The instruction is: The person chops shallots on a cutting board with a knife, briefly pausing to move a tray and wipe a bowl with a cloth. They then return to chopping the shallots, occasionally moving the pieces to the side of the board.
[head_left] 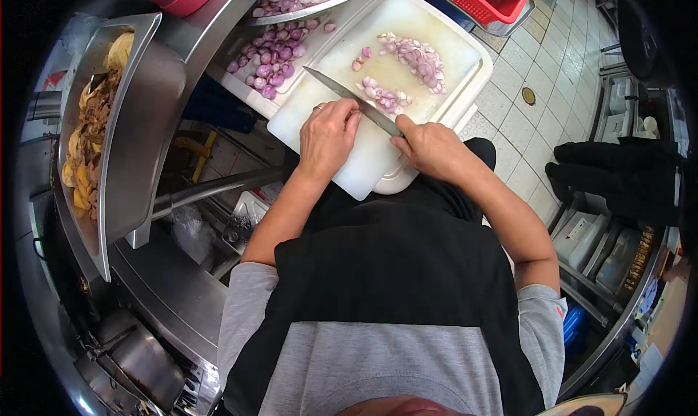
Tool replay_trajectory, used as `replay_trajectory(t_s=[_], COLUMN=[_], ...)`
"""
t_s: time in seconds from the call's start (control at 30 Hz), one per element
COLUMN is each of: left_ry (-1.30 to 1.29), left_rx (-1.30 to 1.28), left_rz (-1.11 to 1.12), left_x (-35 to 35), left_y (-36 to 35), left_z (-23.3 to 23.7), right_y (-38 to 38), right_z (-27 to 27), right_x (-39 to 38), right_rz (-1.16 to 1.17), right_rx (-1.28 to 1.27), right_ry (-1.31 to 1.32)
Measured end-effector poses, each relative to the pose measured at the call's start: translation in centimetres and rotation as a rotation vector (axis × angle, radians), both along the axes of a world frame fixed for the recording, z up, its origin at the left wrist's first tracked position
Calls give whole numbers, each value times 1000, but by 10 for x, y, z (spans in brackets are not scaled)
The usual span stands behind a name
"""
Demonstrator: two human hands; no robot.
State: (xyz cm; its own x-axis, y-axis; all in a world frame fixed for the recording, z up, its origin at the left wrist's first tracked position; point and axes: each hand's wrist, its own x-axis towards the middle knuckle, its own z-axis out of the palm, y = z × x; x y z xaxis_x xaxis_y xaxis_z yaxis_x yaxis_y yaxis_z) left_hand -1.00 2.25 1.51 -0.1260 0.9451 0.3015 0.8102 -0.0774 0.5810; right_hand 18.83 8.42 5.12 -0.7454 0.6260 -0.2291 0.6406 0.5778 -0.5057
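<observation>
My right hand (432,148) grips the handle of a kitchen knife (379,118), whose blade points up and left across a white cutting board (356,178). Beside the blade, my left hand (327,138) rests on the board with its fingers curled and bunched together. Whatever lies under those fingertips is hidden. Just beyond the blade is a small pile of cut shallots (383,95). A larger heap of sliced shallots (420,63) spreads farther off, near a few small shallot pieces (360,60). Whole purple shallots (273,58) lie to the left of the board.
A metal bowl (323,10) full of shallots stands at the top. At left, a deep steel pan (138,118) holds cooked food. A red basket (465,2) sits at the upper right. Tiled floor (520,125) and shelving (582,234) are on the right.
</observation>
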Motion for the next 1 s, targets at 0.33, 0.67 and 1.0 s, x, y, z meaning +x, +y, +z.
replay_trajectory(t_s=[0.33,0.67,1.0], left_ry=[86,103,120], left_rx=[181,214,242], left_rz=[-126,-162,-162], left_x=[-10,-11,-12], left_y=[-3,-1,-1], left_z=[-6,-10,-12], right_y=[-6,-2,-4], right_z=[30,15,14], right_x=[-6,-8,-10], right_rz=[65,63,51], right_rx=[77,107,72], right_ry=[-114,-48,-27])
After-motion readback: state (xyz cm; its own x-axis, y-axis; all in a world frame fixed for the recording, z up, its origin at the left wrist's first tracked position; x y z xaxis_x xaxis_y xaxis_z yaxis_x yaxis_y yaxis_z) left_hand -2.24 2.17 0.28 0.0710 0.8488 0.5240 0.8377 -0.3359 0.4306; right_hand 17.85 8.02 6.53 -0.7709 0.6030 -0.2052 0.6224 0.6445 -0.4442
